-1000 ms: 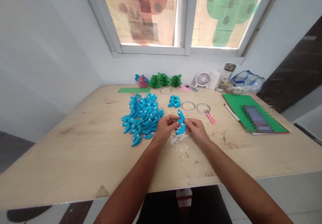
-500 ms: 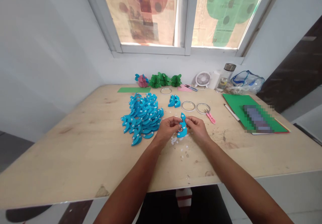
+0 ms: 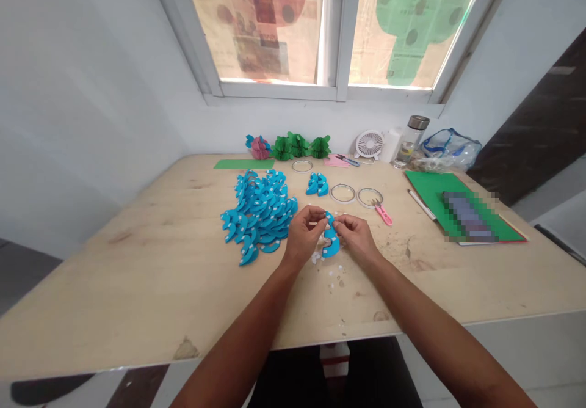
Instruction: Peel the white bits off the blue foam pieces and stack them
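Between my two hands is a curved blue paper piece (image 3: 331, 247) with small white patches on it. My left hand (image 3: 306, 231) pinches its upper left side, fingers closed. On the other side, my right hand (image 3: 356, 236) grips the same piece with thumb and forefinger. Small white scraps (image 3: 315, 258) lie on the wooden table (image 3: 183, 286) just below the piece. To the left is a large heap of similar blue curved paper pieces (image 3: 260, 209), many with white patches. Beyond my hands sits a small cluster of blue pieces (image 3: 317, 184).
Rolls of narrow tape (image 3: 342, 193) and pink-handled snips (image 3: 383, 212) lie past my right hand. Green folded-paper shapes (image 3: 297, 145), a small white fan (image 3: 369, 144) and a glass bottle (image 3: 411, 142) line the wall. Green sheets (image 3: 430, 182) with a blurred-out object are at right.
The blue piece has turned and shifted slightly toward me between my fingers. My left hand has risen a little around its upper end; the heap is unchanged.
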The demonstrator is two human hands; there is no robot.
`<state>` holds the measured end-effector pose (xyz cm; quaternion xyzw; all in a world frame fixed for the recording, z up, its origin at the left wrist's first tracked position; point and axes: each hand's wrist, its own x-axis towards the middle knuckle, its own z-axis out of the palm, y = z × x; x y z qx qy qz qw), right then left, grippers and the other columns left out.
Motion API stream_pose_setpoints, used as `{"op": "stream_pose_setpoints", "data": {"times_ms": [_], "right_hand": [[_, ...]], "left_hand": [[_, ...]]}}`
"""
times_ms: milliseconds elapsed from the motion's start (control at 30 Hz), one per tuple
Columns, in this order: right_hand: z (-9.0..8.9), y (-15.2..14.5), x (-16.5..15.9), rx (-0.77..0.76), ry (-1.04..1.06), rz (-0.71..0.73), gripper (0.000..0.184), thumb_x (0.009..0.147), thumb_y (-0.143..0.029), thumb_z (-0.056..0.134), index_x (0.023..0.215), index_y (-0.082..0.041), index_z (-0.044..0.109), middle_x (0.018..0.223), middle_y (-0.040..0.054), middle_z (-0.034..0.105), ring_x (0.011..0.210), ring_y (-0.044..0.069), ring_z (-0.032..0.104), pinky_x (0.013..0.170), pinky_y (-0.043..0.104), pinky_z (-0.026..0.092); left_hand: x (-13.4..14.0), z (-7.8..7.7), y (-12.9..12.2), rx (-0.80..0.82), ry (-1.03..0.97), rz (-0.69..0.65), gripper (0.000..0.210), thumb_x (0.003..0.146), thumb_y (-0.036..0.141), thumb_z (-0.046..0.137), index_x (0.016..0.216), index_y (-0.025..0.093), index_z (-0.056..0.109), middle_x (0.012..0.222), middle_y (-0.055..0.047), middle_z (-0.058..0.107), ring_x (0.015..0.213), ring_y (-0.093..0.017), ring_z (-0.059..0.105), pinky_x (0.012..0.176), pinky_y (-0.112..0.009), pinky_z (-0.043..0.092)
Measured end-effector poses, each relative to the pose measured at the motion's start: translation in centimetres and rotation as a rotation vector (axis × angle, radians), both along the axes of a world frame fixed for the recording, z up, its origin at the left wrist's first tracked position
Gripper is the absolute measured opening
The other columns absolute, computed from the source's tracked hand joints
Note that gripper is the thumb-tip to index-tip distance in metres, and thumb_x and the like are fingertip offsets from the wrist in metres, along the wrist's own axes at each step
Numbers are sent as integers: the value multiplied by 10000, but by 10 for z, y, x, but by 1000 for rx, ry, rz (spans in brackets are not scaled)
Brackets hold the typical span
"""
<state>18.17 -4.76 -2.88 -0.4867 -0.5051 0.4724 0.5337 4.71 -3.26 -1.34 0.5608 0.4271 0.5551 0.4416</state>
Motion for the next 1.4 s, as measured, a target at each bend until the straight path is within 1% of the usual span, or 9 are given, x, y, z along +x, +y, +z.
{"op": "stream_pose_setpoints", "data": {"times_ms": [200,333,467,600,733,800,900,1133,1400], "right_hand": [[3,-1,-1,-11,23,24,207,678,-369,626,715,-166,644,604,2,595,528,124,507,498,232,381],[2,-1,-1,-37,65,19,199,676,-366,635,706,-169,631,559,-17,562,484,105,470,463,219,349],[-2,1,-1,-29,106,11,187,665,-347,651,702,-166,626,573,-13,573,493,102,470,470,216,349],[-8,4,0,-14,139,1,189,655,-333,659,725,-161,622,576,-16,562,483,95,454,466,214,339],[-10,5,-1,10,105,-26,184,663,-336,641,713,-162,609,558,-20,539,473,96,439,457,218,331],[-9,4,-1,23,59,-37,185,670,-342,627,706,-162,606,559,-13,541,481,103,442,455,222,335],[-7,4,-1,51,-40,-59,180,681,-340,604,699,-161,609,561,-7,541,502,113,452,462,227,348],[-5,-1,0,163,-283,-114,173,712,-303,562,727,-151,644,572,-10,546,510,109,454,484,225,352],[-1,-5,-1,205,-358,-123,168,729,-283,553,755,-149,652,608,3,573,508,107,437,482,225,346]], "left_hand": [[1,-2,2,-101,-117,-32,162,593,230,671,724,168,599,685,8,621,596,-114,569,561,-232,462],[1,-3,2,-105,-89,-54,131,603,231,665,697,168,600,638,19,598,563,-106,550,544,-228,451],[1,-4,2,-75,-48,-56,119,616,224,657,709,170,604,668,10,606,606,-116,555,579,-236,453],[2,-2,-2,41,74,-14,99,670,217,620,761,187,598,733,-10,618,687,-142,579,638,-256,462],[3,-1,-7,320,361,137,94,730,196,573,815,208,612,846,-50,617,832,-189,575,752,-303,445],[3,-3,-7,454,506,182,96,757,191,549,815,205,624,875,-72,617,895,-213,559,804,-327,425],[3,-7,-6,568,651,217,104,786,198,532,815,201,632,836,-75,630,860,-218,561,786,-330,425],[2,-9,-4,665,767,277,127,810,179,512,762,180,629,729,-53,649,759,-189,579,698,-294,439],[1,-9,-4,623,749,266,128,796,154,514,749,179,631,720,-43,659,734,-178,592,671,-283,446]]}}
